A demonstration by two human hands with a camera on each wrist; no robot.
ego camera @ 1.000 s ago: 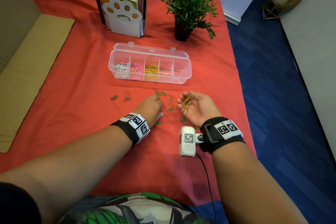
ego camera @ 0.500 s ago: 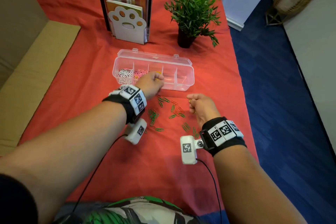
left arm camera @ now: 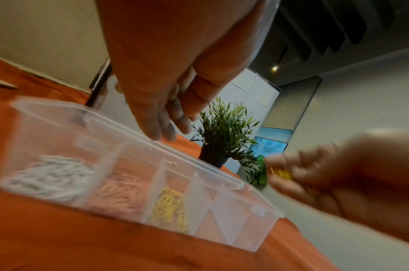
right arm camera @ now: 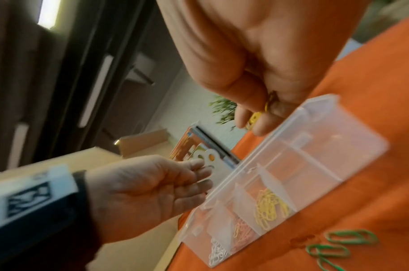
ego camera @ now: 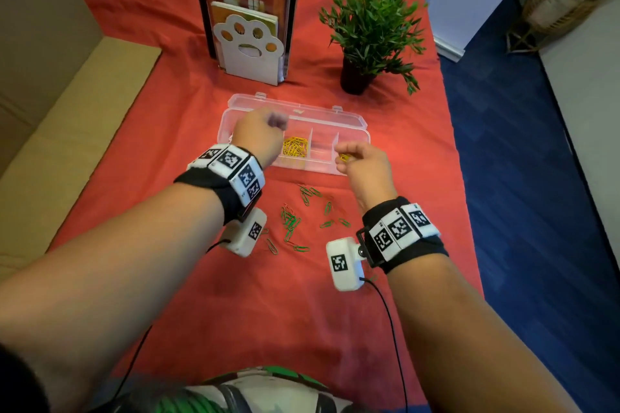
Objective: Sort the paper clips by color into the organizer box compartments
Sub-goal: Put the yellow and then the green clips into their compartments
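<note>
The clear organizer box (ego camera: 322, 147) lies lid-open on the red cloth, with white clips (left arm camera: 50, 180), pink clips (left arm camera: 123, 190) and yellow clips (ego camera: 295, 148) in its three left compartments. The right compartments look bare. My left hand (ego camera: 265, 131) hovers over the box's left part, fingers loose and empty (right arm camera: 194, 176). My right hand (ego camera: 349, 155) is above the box's right front corner and pinches a few yellow clips (right arm camera: 256, 117). Several green clips (ego camera: 295, 220) lie scattered on the cloth in front of the box.
A potted plant (ego camera: 369, 30) stands behind the box to the right. A paw-shaped bookend with books (ego camera: 248, 40) stands behind it to the left. The table's right edge drops to blue floor (ego camera: 503, 178). Cardboard (ego camera: 67, 117) lies at the left.
My left hand rose from the cloth to the box and now hovers open over it. My right hand closed on the yellow clips and carried them forward to the box's right end.
</note>
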